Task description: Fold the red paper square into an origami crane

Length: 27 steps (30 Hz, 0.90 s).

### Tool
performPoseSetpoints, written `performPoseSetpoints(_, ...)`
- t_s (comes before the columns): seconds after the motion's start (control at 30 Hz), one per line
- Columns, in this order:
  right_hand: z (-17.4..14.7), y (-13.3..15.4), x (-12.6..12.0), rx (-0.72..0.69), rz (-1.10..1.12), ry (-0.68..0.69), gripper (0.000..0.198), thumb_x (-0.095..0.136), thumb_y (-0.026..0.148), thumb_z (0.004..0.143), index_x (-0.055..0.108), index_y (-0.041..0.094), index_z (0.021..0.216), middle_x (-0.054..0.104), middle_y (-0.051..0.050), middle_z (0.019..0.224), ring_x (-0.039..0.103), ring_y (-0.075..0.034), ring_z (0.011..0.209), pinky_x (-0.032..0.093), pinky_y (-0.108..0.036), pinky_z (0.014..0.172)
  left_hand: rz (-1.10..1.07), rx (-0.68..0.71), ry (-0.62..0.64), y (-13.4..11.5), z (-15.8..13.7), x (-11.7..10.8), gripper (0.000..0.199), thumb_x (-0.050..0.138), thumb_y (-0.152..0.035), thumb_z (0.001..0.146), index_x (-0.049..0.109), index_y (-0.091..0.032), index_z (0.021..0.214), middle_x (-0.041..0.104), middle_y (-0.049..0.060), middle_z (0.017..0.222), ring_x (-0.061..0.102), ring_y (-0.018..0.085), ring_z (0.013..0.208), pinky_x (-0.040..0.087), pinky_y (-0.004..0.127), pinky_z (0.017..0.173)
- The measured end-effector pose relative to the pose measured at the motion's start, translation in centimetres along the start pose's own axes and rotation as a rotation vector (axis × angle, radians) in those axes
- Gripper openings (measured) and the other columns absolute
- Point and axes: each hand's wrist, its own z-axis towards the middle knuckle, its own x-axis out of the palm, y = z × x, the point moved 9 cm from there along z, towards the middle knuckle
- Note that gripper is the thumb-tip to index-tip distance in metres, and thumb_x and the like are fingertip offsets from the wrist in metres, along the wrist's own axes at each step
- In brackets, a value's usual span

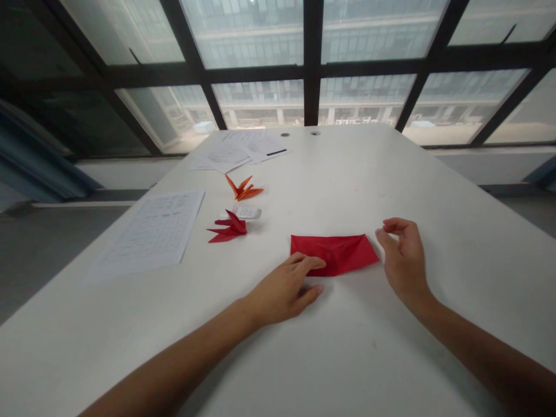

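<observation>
A folded sheet of red paper (347, 255) lies flat on the white table in front of me, a long four-sided shape with creases across its middle. My left hand (289, 286) rests on its lower left part, fingers stretched over the paper and thumb spread apart on the table side. Just off the paper's right end is my right hand (403, 255), raised a little. Its fingers curl toward the thumb, the tips close together, and I see nothing between them.
Left of the paper stand a red folded paper crane (230, 227) and an orange one (244, 189), with a white remote control (245, 213) between them. Printed sheets (160, 229) lie at the left, and more papers (234, 150) near the window. The white table (347, 174) reaches to the window.
</observation>
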Motion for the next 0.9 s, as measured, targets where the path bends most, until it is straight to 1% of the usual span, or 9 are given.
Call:
performPoseSetpoints(0.07,0.4,0.5,-0.8,-0.010,-0.164,-0.019,0.035,0.065,0.048,0.092,0.057,0.023,0.117,0.059,-0.010,0.114,0.063,-0.024,0.094,0.057,-0.044,0.086,0.004,0.006,-0.005,-0.1,0.0,0.0,0.040,0.058,-0.029,0.099,0.052,-0.021,0.138,0.065,0.011,0.133,0.057,0.026,0.128,0.051,0.046,0.110)
performPoseSetpoints(0.13,0.7,1.1,0.0,-0.060,-0.392,0.151,0.044,0.066,0.055,0.090,0.061,0.021,0.119,0.062,-0.013,0.114,0.065,-0.024,0.081,0.056,-0.043,0.074,0.015,0.006,-0.013,-0.1,0.0,0.0,0.040,0.059,-0.027,0.099,0.052,-0.021,0.138,0.066,0.011,0.131,0.057,0.027,0.127,0.052,0.046,0.109)
performPoseSetpoints(0.23,0.5,0.5,0.6,-0.064,-0.726,0.346,0.058,0.058,0.064,0.093,0.062,0.018,0.128,0.070,-0.010,0.080,0.064,-0.026,0.060,0.050,-0.040,0.060,0.032,-0.006,-0.029,0.1,-0.1,0.0,0.041,0.059,-0.024,0.098,0.052,-0.021,0.138,0.066,0.011,0.131,0.058,0.027,0.126,0.053,0.045,0.108)
performPoseSetpoints(0.3,0.2,-0.2,0.9,-0.012,-0.762,0.423,0.058,0.056,0.064,0.094,0.063,0.018,0.129,0.067,-0.006,0.063,0.063,-0.027,0.053,0.046,-0.037,0.055,0.046,-0.010,-0.033,0.2,-0.1,0.0,0.042,0.059,-0.022,0.097,0.051,-0.020,0.138,0.066,0.011,0.131,0.058,0.026,0.126,0.053,0.045,0.108)
performPoseSetpoints(0.43,-0.5,0.2,2.4,0.050,-0.444,0.540,0.040,0.058,0.043,0.094,0.061,0.023,0.129,0.072,-0.001,0.069,0.065,-0.022,0.056,0.044,-0.032,0.054,0.097,-0.002,-0.035,0.2,-0.1,0.2,0.044,0.058,-0.024,0.098,0.050,-0.018,0.141,0.066,0.012,0.131,0.058,0.027,0.125,0.054,0.044,0.107)
performPoseSetpoints(0.53,-0.9,1.2,2.8,0.087,-0.227,0.505,0.039,0.058,0.033,0.091,0.059,0.022,0.129,0.070,0.002,0.069,0.062,-0.018,0.056,0.045,-0.029,0.056,0.183,0.032,-0.054,-0.2,-0.1,0.3,0.055,0.059,-0.033,0.099,0.045,-0.016,0.149,0.056,0.014,0.150,0.054,0.029,0.131,0.048,0.047,0.112)
performPoseSetpoints(0.63,-1.4,1.5,3.1,0.171,-0.110,0.457,0.047,0.059,0.030,0.089,0.052,0.022,0.135,0.064,0.006,0.065,0.057,-0.017,0.055,0.044,-0.028,0.054,0.286,0.056,-0.046,-0.5,0.1,0.5,0.065,0.058,-0.050,0.099,0.044,-0.016,0.153,0.042,0.013,0.164,0.051,0.034,0.133,0.044,0.054,0.114)
performPoseSetpoints(0.77,-2.5,1.8,3.6,0.231,-0.004,0.442,0.060,0.064,0.029,0.089,0.042,0.024,0.144,0.057,0.008,0.064,0.055,-0.016,0.056,0.045,-0.027,0.055,0.343,0.034,-0.016,-0.5,0.1,0.5,0.071,0.054,-0.063,0.097,0.050,-0.014,0.149,0.045,0.015,0.162,0.052,0.037,0.129,0.044,0.057,0.111)
performPoseSetpoints(0.9,-3.6,2.9,4.1,0.219,0.211,0.486,0.061,0.058,0.040,0.098,0.034,0.025,0.153,0.073,-0.002,0.088,0.071,-0.021,0.079,0.058,-0.034,0.071,0.343,0.035,-0.007,-0.7,0.1,0.3,0.072,0.053,-0.066,0.096,0.053,-0.015,0.146,0.049,0.016,0.159,0.052,0.039,0.129,0.045,0.059,0.106)
